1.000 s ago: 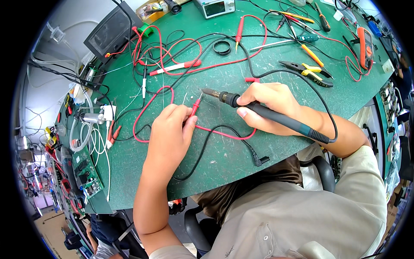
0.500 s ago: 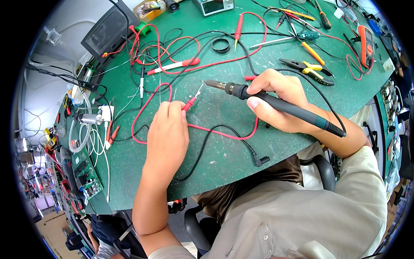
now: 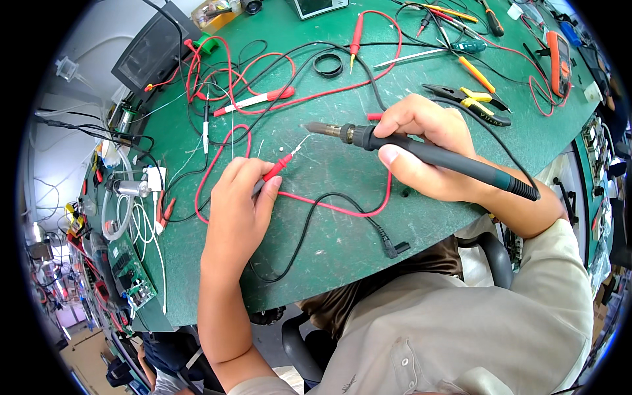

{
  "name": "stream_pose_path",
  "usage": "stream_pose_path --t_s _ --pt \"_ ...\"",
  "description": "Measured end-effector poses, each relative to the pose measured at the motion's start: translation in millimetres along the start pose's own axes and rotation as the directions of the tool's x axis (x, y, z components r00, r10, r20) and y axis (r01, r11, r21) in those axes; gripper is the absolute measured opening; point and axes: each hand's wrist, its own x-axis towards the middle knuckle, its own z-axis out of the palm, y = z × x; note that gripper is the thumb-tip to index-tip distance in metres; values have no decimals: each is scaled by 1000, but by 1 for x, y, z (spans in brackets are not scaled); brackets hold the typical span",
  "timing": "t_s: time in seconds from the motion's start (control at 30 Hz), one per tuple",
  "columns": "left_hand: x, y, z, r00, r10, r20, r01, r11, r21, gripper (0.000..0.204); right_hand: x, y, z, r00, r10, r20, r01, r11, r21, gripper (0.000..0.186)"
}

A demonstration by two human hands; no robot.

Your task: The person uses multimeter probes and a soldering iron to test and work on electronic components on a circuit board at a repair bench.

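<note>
My left hand is closed on a red test probe, pinched between thumb and fingers. The probe's bare metal tip slants up and to the right. In my right hand is a soldering iron with a dark handle, its fingers wrapped round the grip. The iron's metal barrel points left, and its tip hovers just above the probe's tip, with a small gap seeming to show. A red lead runs from near my left hand across the green mat. A black cable with an angled plug lies nearer me.
Black-and-yellow pliers lie beyond my right hand. Farther back are a black ring, another red probe, a green-handled screwdriver and an orange multimeter. Tangled red and black leads, a red-and-white marker and a dark screen stand left.
My left hand has turned and drawn back slightly left, so its thumb now shows along the probe. The iron stays in my right hand, its tip now a bit farther from the probe's tip.
</note>
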Motion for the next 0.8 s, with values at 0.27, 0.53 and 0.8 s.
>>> stream_pose_path --t_s 0.27,0.53,0.8 --pt "-1 -1 1 1000 25 -16 -25 1000 -7 17 -2 -1 0 988 63 144 -60 998 -20 25" --pt "-1 -1 2 997 -72 -14 70 994 -79 15 -3 6 2 977 180 116 -198 966 169 25" --pt "-1 -3 -5 993 -117 15 118 985 -123 14 4 30 -2 900 330 283 -435 655 618 18"
